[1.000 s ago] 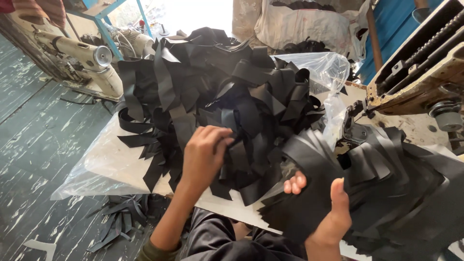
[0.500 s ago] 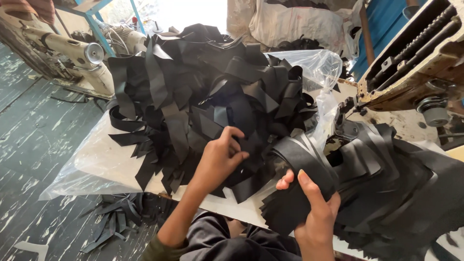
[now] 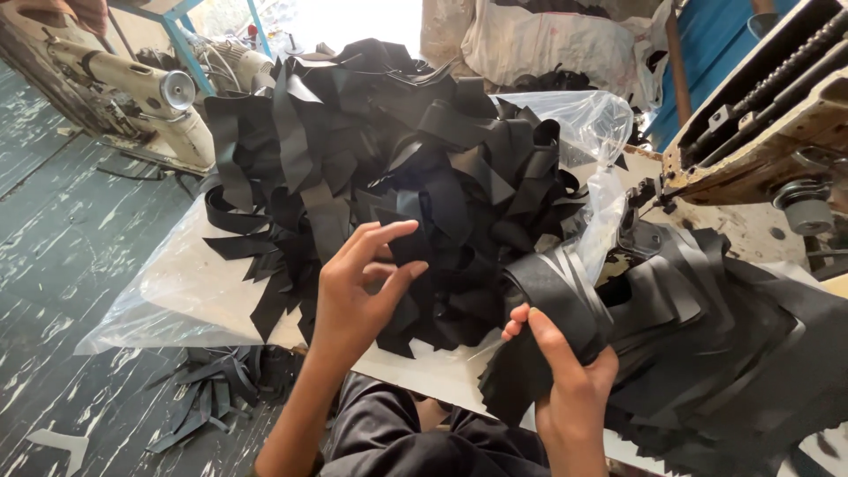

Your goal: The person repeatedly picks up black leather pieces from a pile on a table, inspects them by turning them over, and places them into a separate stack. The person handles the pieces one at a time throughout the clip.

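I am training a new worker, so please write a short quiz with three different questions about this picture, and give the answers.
1. True or false: the right hand grips a bundle of black strips.
2. What lies under the big pile of black strips?
A. a wooden tray
B. a clear plastic sheet
C. a blue cloth
3. Fill in: the left hand reaches into the pile with its fingers ____ (spread or clenched).

Key:
1. True.
2. B, the clear plastic sheet.
3. Spread; whether it already pinches a strip cannot be told.
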